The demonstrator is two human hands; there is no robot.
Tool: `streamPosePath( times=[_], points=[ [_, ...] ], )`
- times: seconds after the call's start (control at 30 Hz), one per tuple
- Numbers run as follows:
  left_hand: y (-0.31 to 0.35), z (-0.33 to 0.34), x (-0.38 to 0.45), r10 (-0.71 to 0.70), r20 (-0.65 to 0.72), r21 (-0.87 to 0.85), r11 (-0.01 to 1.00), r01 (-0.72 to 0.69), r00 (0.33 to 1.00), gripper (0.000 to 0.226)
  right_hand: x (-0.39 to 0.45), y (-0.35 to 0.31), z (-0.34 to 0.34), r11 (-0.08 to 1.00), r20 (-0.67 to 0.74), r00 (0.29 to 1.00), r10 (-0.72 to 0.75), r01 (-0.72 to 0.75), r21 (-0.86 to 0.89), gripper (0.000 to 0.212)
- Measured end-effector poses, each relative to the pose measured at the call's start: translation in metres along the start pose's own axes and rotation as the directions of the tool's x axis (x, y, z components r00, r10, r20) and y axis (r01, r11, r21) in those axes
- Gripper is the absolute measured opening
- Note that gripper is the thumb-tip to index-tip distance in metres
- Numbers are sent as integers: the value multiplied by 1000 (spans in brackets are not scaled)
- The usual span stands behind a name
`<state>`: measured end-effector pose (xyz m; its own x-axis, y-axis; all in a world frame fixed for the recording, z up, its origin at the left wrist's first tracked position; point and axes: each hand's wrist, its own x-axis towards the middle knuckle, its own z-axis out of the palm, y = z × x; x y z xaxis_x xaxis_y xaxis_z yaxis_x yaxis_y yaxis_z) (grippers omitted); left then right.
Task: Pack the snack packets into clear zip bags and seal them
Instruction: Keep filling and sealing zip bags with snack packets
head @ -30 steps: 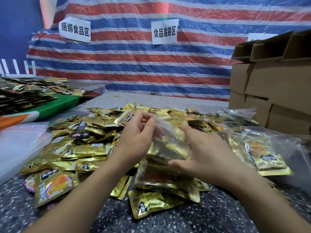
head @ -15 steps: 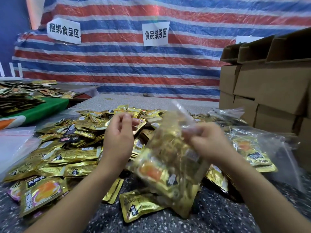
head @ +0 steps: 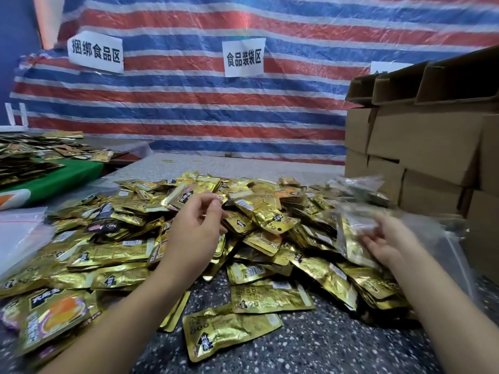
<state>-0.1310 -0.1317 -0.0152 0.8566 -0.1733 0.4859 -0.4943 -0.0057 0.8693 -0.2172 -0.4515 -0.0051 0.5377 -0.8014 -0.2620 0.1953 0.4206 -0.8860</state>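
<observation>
A big heap of gold snack packets [head: 129,252] covers the speckled table [head: 324,346]. My left hand [head: 194,233] hovers over the middle of the heap with loosely curled fingers, holding nothing. My right hand [head: 391,238] is out to the right and holds the top edge of a clear zip bag [head: 349,238] filled with gold packets. That bag is blurred and lies tilted against the right side of the heap. Whether its zip is closed cannot be seen.
Flat clear zip bags [head: 19,230] lie at the left edge. More clear plastic bags [head: 359,184] sit at the right, in front of stacked cardboard boxes [head: 421,136]. A green-topped table [head: 62,176] with other packets stands at far left. A striped tarp hangs behind.
My right hand has carried the filled zip bag from in front of me over to the right side. My left hand has let go of the bag and now hovers empty over the heap.
</observation>
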Motion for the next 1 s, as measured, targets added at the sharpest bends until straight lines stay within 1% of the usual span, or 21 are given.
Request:
streamPosePath(
  times=[0.17,0.27,0.37,0.43,0.53,0.6,0.67,0.7,0.77,0.8,0.87,0.9,0.93,0.97,1.0],
  points=[
    [-4,2,-2,0,92,67,998,-6,996,16,-4,3,-4,999,4,999,-34,34,22,22],
    [-5,3,-3,-6,132,88,996,-6,991,17,-7,6,-5,998,4,1000,-26,26,-62,29],
    [-6,4,-3,-8,150,104,995,-8,989,17,-13,7,-6,994,38,999,-15,19,-106,31],
    [-6,4,-3,-6,150,112,994,-11,989,18,-18,8,-4,992,93,995,-33,44,-121,30],
    [-6,2,-4,3,157,147,989,-26,988,21,-25,11,3,975,226,972,-64,109,-192,30],
    [-7,-1,-3,40,187,236,968,-84,982,24,-28,15,8,951,300,950,-83,166,-262,31],
    [-9,-4,-2,83,238,370,913,-170,968,27,-32,19,12,915,349,931,-102,226,-335,32],
    [-10,-5,-1,86,258,413,890,-191,962,30,-35,20,13,897,379,918,-118,263,-356,32],
    [-11,-7,0,53,285,450,874,-183,957,42,-44,21,17,861,456,874,-167,354,-364,32],
    [-10,-8,1,32,296,457,873,-171,955,49,-51,21,19,839,507,840,-191,408,-360,30],
    [-7,-8,1,-9,319,462,875,-147,948,63,-69,21,28,784,633,745,-210,516,-346,17],
    [-6,-8,0,-28,329,467,874,-136,944,66,-81,21,34,750,694,691,-201,565,-345,8],
    [-6,-7,0,-44,334,479,868,-129,942,67,-93,23,40,702,746,640,-185,618,-355,3],
    [-6,-7,-1,-51,331,500,857,-130,942,68,-106,26,45,626,790,592,-161,680,-382,4],
    [-7,-6,-1,-46,321,527,839,-138,946,69,-118,30,50,510,833,541,-119,753,-416,4]
  ],
)
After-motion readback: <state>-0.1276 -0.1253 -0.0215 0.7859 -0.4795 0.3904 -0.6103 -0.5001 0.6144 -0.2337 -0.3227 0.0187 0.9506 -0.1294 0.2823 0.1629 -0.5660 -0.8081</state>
